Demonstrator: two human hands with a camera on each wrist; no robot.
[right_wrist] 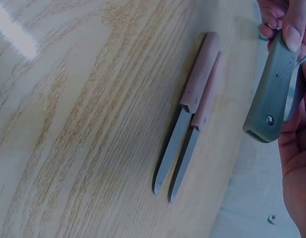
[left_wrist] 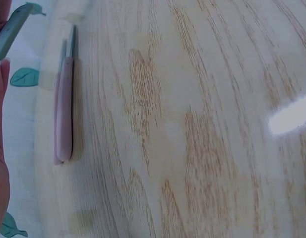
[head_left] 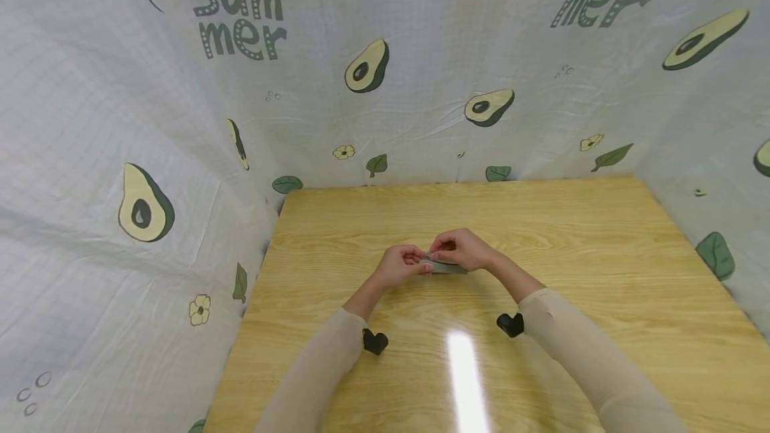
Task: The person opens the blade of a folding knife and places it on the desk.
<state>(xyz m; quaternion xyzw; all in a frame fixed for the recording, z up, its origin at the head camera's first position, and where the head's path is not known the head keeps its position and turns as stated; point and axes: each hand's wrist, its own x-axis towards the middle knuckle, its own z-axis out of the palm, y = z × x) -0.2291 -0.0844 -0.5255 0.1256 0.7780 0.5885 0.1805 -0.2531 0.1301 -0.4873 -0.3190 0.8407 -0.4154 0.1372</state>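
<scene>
A folding knife with a green handle (head_left: 448, 268) is held between both hands over the table. My left hand (head_left: 398, 266) grips one end of the handle, its thumb laid along the side. In the right wrist view the handle (right_wrist: 271, 94) shows a rivet at its free end, and a strip of metal blade (right_wrist: 294, 96) stands out beside it. The fingers of my right hand (head_left: 466, 250) pinch at that blade. Two pink-handled knives lie side by side on the tabletop: the nearer knife (right_wrist: 200, 74) and the farther knife (right_wrist: 209, 94), blades out.
The wooden table (head_left: 337, 219) meets a printed cloth (head_left: 421, 132) at its back and sides. A bright reflection (head_left: 466, 379) shines on the wood between my forearms. Each sleeve carries a black wrist mount, the left mount (head_left: 375, 341) and the right mount (head_left: 510, 325).
</scene>
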